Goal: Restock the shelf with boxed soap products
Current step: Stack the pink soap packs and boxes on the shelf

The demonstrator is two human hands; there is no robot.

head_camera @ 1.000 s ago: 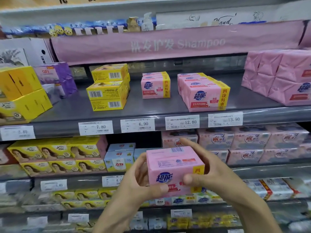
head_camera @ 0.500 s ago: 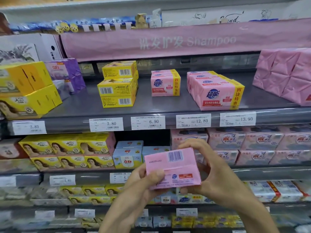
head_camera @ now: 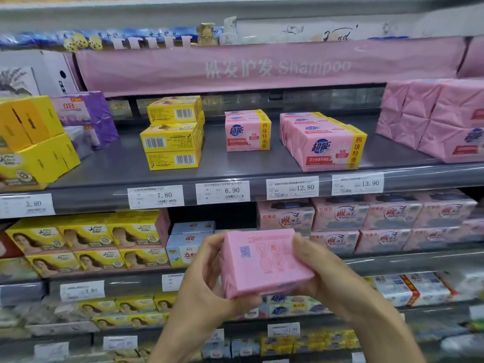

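I hold a pink soap pack [head_camera: 264, 263] in front of the lower shelves, its printed back face turned toward me. My left hand [head_camera: 201, 284] grips its left side and my right hand [head_camera: 327, 273] its right side. On the grey upper shelf [head_camera: 125, 163] stand a matching small pink pack [head_camera: 247, 131] above the 6.90 tag and a row of larger pink packs [head_camera: 323, 142] above the 12.80 tag. Bare shelf lies in front of and around the small pack.
A stack of yellow boxes [head_camera: 174, 132] stands left of the small pink pack. Yellow and purple boxes [head_camera: 34, 137] fill the far left, plain pink wrapped packs [head_camera: 434, 116] the far right. A pink Shampoo banner [head_camera: 275, 66] hangs above. Lower shelves are packed with soap.
The pack has been rotated in both hands: first its front logo faced me, then the barcode side, now the printed back. The view has shifted slightly.
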